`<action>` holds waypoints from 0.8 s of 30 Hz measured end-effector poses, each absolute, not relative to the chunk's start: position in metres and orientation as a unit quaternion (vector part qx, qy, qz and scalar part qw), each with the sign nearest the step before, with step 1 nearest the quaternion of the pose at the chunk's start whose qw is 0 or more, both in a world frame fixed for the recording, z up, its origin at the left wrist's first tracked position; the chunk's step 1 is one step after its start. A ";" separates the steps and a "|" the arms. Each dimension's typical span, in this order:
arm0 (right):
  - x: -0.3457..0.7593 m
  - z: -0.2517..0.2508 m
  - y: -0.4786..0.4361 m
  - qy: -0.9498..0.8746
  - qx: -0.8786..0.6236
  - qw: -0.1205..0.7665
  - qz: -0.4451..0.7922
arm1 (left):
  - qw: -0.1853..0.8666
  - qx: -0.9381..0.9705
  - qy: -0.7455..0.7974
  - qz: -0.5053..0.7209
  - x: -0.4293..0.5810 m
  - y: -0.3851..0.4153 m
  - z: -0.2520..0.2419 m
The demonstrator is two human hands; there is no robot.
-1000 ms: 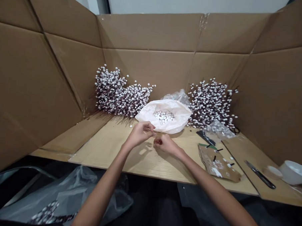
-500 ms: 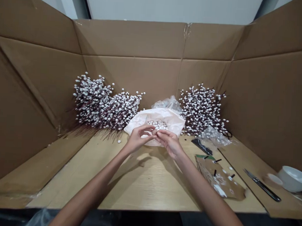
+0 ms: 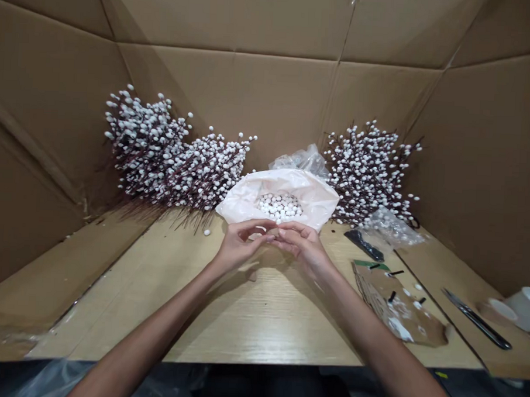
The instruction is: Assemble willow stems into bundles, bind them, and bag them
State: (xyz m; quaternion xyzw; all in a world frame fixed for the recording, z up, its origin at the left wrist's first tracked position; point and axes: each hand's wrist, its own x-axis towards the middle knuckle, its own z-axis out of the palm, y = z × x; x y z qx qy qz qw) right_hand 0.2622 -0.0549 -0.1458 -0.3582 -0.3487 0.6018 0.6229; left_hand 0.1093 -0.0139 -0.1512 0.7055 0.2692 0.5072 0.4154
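Observation:
My left hand (image 3: 241, 239) and my right hand (image 3: 302, 241) meet at their fingertips, just in front of a white plastic bag (image 3: 238, 202). Both are closed in a pinch. Whatever lies between the fingers is too small and too covered to make out. Inside the open bag is a pile of small white balls (image 3: 280, 205). One loose white ball (image 3: 207, 232) lies on the table to the left of my left hand.
Bunches of dark stems with white berries (image 3: 148, 146) lean at the left, another bunch (image 3: 367, 173) at the right. On the right lie a cardboard piece (image 3: 401, 304) with white smears, a black strip (image 3: 365, 245), a utility knife (image 3: 477, 319) and a white bowl (image 3: 526, 308). Cardboard walls (image 3: 226, 82) surround the table.
The view has tilted down and come closer. My hands have drawn back from over the bag's opening to its near edge, so more of the white balls show. The fingertips remain together.

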 end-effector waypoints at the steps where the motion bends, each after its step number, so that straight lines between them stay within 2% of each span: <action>1: 0.263 -0.146 -0.056 -0.355 -0.363 0.621 0.597 | 0.413 0.706 0.268 0.509 0.109 -0.015 -0.152; 15: 0.269 -0.145 -0.061 -0.447 -0.406 0.589 0.537 | 0.294 0.781 0.192 0.517 0.106 -0.016 -0.160; 18: 0.270 -0.146 -0.061 -0.459 -0.407 0.587 0.529 | 0.324 0.773 0.186 0.513 0.106 -0.018 -0.159; 24: 0.269 -0.147 -0.061 -0.470 -0.402 0.589 0.520 | 0.485 0.653 0.261 0.520 0.109 -0.024 -0.148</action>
